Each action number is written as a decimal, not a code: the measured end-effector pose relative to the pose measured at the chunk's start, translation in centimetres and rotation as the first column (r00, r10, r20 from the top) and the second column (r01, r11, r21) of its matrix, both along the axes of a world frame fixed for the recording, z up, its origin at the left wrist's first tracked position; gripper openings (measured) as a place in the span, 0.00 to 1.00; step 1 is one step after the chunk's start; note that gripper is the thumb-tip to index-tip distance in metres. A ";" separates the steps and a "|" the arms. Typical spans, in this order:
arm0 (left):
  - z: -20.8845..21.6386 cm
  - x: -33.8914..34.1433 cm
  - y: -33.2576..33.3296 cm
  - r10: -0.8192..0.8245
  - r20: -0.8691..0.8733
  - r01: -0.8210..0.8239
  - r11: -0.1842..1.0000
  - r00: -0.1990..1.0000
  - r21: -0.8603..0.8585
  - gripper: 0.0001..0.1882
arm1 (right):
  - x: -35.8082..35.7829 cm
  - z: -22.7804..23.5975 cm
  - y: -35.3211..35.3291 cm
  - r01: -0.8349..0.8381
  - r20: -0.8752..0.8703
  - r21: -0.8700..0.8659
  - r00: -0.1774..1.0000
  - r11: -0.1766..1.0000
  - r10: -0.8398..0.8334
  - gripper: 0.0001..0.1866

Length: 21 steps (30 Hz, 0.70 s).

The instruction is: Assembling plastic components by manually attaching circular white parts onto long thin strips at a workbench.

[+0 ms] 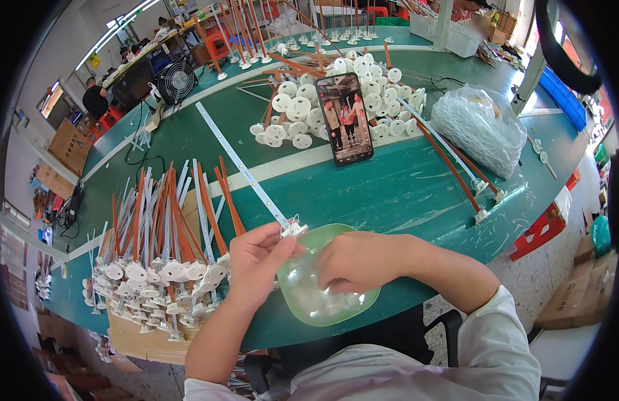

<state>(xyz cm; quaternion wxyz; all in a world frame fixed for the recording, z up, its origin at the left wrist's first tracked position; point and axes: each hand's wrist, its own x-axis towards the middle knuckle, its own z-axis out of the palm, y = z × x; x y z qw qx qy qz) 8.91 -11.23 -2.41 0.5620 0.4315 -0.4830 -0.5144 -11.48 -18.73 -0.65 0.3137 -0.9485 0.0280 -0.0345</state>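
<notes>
My left hand (261, 262) is closed on the white end piece of an LED strip (241, 165), pinched between thumb and fingers. The long, pale strip slants away to the far left over the green table. Beside it, my right hand (363, 260) reaches into a translucent green bowl (331, 322) of small whitish parts. Its fingers are curled down among them, and whatever they grip is hidden. The bowl sits at the near table edge, with the left thumb close to its far left rim.
Left of my arm lies a heap of strips with round white bases (179, 271). A phone (345, 120) leans on a pile of white discs (299, 107). To the right are loose strips (450, 164) and a clear plastic bag (478, 127). Upright rods (252, 30) stand at the back.
</notes>
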 end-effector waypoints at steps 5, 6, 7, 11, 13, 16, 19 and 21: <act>0.2 0.0 0.1 -0.010 -0.017 0.010 1.000 1.000 0.008 0.16 | 0.0 -0.4 -0.2 0.022 0.115 0.106 0.993 0.994 -0.034 0.03; 0.3 0.0 0.2 -0.011 -0.007 0.011 1.000 1.000 0.004 0.15 | 0.0 0.0 -0.2 0.059 0.095 0.108 0.993 0.992 -0.070 0.03; 0.4 0.0 0.2 -0.011 0.002 0.011 1.000 1.000 -0.001 0.15 | -0.1 0.2 -0.2 0.097 0.074 0.109 0.992 0.989 -0.105 0.02; 0.2 -0.3 0.2 0.029 0.008 -0.028 0.998 1.000 -0.048 0.15 | 0.1 0.6 0.1 0.195 0.296 0.140 0.927 0.971 -0.229 0.02; -0.1 0.0 0.1 0.047 0.031 -0.045 0.996 0.998 -0.071 0.17 | 0.3 1.0 0.4 0.361 0.384 0.340 0.789 0.868 -0.479 0.04; 0.2 -0.4 0.0 -0.058 -0.262 0.044 0.997 0.963 -0.061 0.16 | 0.8 0.5 0.8 0.431 0.560 0.436 0.557 0.790 -0.613 0.06; 0.1 -0.1 0.5 -0.156 -0.458 0.151 0.987 0.875 -0.047 0.17 | 1.4 -0.1 1.2 0.455 0.710 0.266 0.504 0.850 -0.492 0.07; 0.4 -0.2 0.5 -0.168 -0.482 0.175 0.984 0.860 -0.032 0.18 | 1.3 -0.3 1.5 0.467 0.739 0.204 0.503 0.860 -0.448 0.07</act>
